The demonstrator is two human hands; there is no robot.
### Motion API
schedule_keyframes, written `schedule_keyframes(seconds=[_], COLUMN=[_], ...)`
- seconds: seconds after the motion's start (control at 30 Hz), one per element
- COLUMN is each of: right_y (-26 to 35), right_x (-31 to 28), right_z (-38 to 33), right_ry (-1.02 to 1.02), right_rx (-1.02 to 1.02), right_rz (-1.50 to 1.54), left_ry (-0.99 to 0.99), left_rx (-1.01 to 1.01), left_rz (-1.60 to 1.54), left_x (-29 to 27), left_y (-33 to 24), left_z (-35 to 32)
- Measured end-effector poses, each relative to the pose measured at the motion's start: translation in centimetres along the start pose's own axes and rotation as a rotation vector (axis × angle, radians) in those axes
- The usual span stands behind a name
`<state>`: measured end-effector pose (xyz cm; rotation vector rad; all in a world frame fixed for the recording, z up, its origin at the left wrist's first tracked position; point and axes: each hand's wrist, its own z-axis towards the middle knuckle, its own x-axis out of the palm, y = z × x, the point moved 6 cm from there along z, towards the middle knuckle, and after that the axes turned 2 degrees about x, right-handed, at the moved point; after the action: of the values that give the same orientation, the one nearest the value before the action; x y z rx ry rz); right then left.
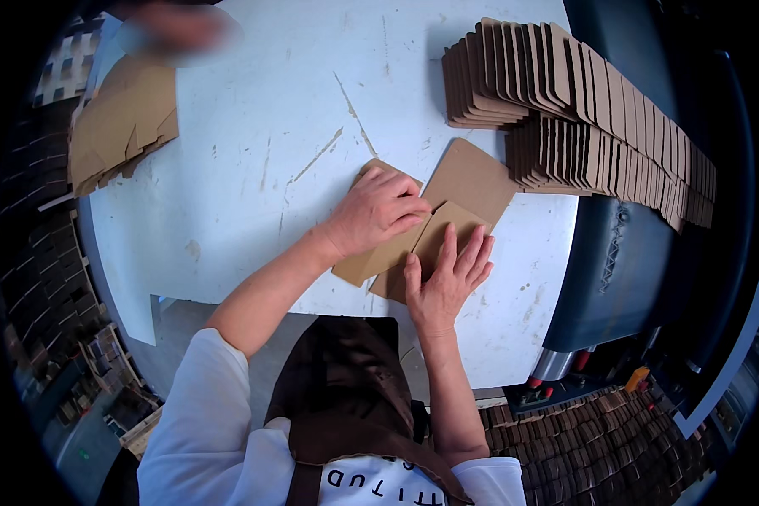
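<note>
Leftmost, well away from the flat brown die-cut cardboard blank (430, 232), a loose pile of brown cardboard pieces (122, 122) sits at the far-left edge of the white scratched worktable (253, 143). The blank itself lies near the table's front edge, partly folded, one flap angled up to the right.

Left hand (375, 211): fingers curled together, knuckles up, pressing down on the blank's left panel. No pinch visible; looks like a bearing-down hold, not a clamp.

Right hand (447, 274): palm flat, fingers spread apart, resting on the blank's near-right panel.

Right of the blank, nearly touching its raised flap: long shingled row of brown cardboard blanks (582, 118), leaning along the table's right side, on the dark conveyor edge (624, 253).

Risks, as judged:
- uneven pressure could crease off the score line;
- the blank could skid on the smooth table;
- a swinging flap or elbow may nudge the leaning row and topple it.
</note>
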<state>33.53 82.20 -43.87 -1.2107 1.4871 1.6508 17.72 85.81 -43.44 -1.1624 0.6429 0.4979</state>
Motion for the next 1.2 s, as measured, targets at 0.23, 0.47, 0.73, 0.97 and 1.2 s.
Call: schedule_keyframes(seconds=[0.23,0.47,0.73,0.97,1.2], right_y=[-0.1,-0.2,-2.4,-1.7,-0.5], right_x=[0.2,-0.4,-3.3,-2.7,-3.9], right_z=[-0.2,-0.3,2.7,5.5,9.2], right_ry=[0.007,0.028,-0.01,-0.007,0.125], right_rx=[-0.029,-0.082,-0.2,-0.314,-0.333], right_rz=[-0.075,-0.118,0.044,-0.005,0.02], left_ry=[0.0,-0.02,-0.022,-0.024,-0.03], left_rx=[0.002,-0.011,0.015,0.053,0.042], left_rz=[0.013,0.02,-0.018,0.009,0.005], left_x=[-0.1,-0.3,-0.3,-0.3,-0.2], left_y=[-0.3,-0.6,-0.5,-0.7,-0.7], left_z=[-0.1,0.0,-0.3,-0.1,-0.2])
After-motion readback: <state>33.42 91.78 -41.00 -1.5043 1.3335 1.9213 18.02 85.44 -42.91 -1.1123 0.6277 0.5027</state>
